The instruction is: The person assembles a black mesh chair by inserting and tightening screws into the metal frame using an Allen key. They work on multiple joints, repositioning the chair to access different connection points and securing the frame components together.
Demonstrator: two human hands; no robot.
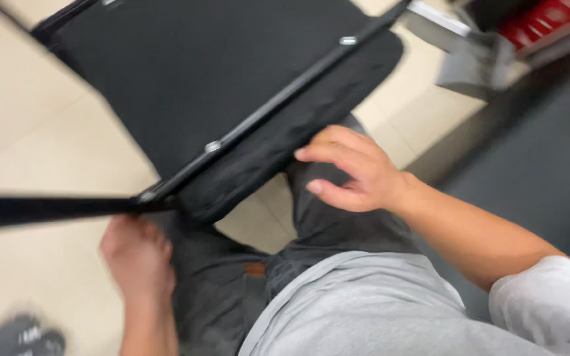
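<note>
touching black chair [186, 86], right fingers [328, 153]

The floor [28, 132] was of pale beige tiles. A dark mat [536, 165] lay on it at the right. A blurred dark shoe [24, 337] rested on the tiles at the lower left.

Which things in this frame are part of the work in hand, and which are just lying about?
In hand:
- black folding chair with fabric seat and metal frame
- left hand, at the chair's frame
- right hand, open beside the seat edge

Lying about:
- red box on a shelf
- dark shoe on the floor
</note>
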